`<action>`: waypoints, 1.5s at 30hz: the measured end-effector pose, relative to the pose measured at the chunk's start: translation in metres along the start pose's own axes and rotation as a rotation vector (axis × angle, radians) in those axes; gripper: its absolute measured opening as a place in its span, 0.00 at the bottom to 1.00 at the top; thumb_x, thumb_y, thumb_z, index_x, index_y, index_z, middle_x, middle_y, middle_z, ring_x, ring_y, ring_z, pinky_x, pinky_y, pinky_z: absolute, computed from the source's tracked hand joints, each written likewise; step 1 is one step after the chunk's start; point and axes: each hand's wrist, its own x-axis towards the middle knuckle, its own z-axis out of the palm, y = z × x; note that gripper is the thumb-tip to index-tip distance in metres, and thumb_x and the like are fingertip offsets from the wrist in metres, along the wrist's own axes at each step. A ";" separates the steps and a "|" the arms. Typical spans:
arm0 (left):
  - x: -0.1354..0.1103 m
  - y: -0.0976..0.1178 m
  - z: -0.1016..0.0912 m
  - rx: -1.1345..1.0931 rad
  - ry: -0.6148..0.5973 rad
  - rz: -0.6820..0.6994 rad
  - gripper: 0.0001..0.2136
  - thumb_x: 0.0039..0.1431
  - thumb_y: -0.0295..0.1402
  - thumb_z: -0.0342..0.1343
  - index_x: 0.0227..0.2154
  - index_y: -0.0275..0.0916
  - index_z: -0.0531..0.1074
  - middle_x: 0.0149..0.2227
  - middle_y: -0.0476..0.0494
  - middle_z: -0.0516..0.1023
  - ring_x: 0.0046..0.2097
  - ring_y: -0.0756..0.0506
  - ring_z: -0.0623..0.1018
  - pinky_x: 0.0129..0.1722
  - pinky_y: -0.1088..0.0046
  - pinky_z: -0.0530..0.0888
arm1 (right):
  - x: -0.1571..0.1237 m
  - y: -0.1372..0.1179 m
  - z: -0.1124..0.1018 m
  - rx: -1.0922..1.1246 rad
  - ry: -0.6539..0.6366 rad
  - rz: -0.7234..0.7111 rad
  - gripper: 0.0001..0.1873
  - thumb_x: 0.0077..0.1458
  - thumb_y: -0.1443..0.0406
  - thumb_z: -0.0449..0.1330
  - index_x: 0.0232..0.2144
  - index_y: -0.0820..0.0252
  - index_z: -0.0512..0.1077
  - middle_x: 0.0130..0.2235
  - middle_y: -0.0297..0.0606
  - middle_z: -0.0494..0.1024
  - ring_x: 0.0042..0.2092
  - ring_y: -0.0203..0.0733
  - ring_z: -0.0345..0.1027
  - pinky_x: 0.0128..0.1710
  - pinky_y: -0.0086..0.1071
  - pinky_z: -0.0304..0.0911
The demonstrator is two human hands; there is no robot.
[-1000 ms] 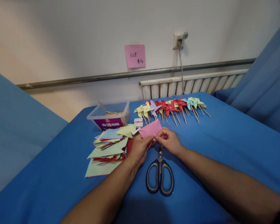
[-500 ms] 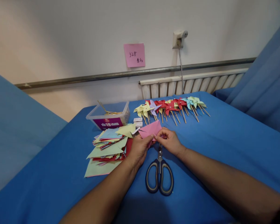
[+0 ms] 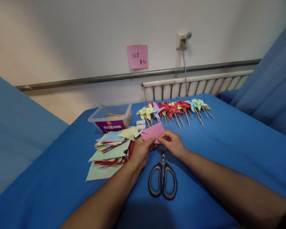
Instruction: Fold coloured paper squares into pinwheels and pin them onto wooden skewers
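Observation:
Both my hands hold one pink paper square (image 3: 152,131) just above the blue table. My left hand (image 3: 140,153) pinches its near left edge with closed fingers. My right hand (image 3: 173,143) pinches its near right corner, fingers curled. Directly under my hands lie black-handled scissors (image 3: 162,177), blades shut and pointing away from me. A messy stack of coloured paper squares (image 3: 109,151) lies just left of my left hand.
A row of finished paper pinwheels on sticks (image 3: 175,109) lies at the table's far side. A clear plastic box (image 3: 110,120) with sticks stands at the far left, two small white boxes (image 3: 140,124) beside it. The blue-covered table (image 3: 228,149) meets a wall with a radiator (image 3: 195,86).
My hands have turned the pink paper slightly and lifted it a touch. Everything else stays where it was.

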 end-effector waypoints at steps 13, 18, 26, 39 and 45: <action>-0.001 0.020 -0.003 0.436 -0.059 0.099 0.16 0.36 0.28 0.66 0.33 0.35 0.77 0.31 0.45 0.80 0.30 0.46 0.75 0.32 0.73 0.70 | 0.014 -0.002 -0.016 0.318 0.044 0.176 0.21 0.44 0.56 0.65 0.40 0.58 0.68 0.31 0.35 0.75 0.34 0.39 0.70 0.38 0.35 0.66; -0.005 0.026 -0.002 0.618 -0.110 0.200 0.12 0.35 0.28 0.66 0.28 0.39 0.77 0.27 0.48 0.78 0.29 0.46 0.72 0.28 0.75 0.66 | 0.006 -0.001 -0.011 0.168 -0.142 0.134 0.22 0.40 0.61 0.67 0.40 0.57 0.69 0.35 0.34 0.76 0.37 0.40 0.71 0.39 0.35 0.66; -0.006 0.018 0.002 0.205 -0.008 0.068 0.19 0.37 0.29 0.68 0.37 0.37 0.75 0.36 0.44 0.78 0.35 0.46 0.75 0.37 0.72 0.70 | 0.005 0.002 -0.004 0.305 0.078 0.242 0.19 0.39 0.61 0.67 0.35 0.60 0.70 0.33 0.34 0.75 0.33 0.38 0.68 0.34 0.33 0.64; -0.008 -0.003 0.006 -0.099 -0.004 -0.158 0.08 0.39 0.28 0.67 0.24 0.32 0.74 0.23 0.46 0.76 0.26 0.50 0.74 0.29 0.74 0.70 | -0.007 -0.004 0.011 0.437 0.209 0.318 0.19 0.39 0.59 0.67 0.35 0.60 0.70 0.32 0.35 0.75 0.31 0.39 0.69 0.33 0.33 0.66; -0.006 0.003 0.002 -0.076 -0.020 -0.140 0.06 0.39 0.26 0.65 0.23 0.30 0.76 0.23 0.43 0.78 0.25 0.49 0.74 0.30 0.74 0.71 | -0.006 -0.005 0.006 0.297 0.170 0.173 0.22 0.45 0.62 0.62 0.44 0.58 0.66 0.41 0.40 0.74 0.40 0.43 0.70 0.40 0.38 0.67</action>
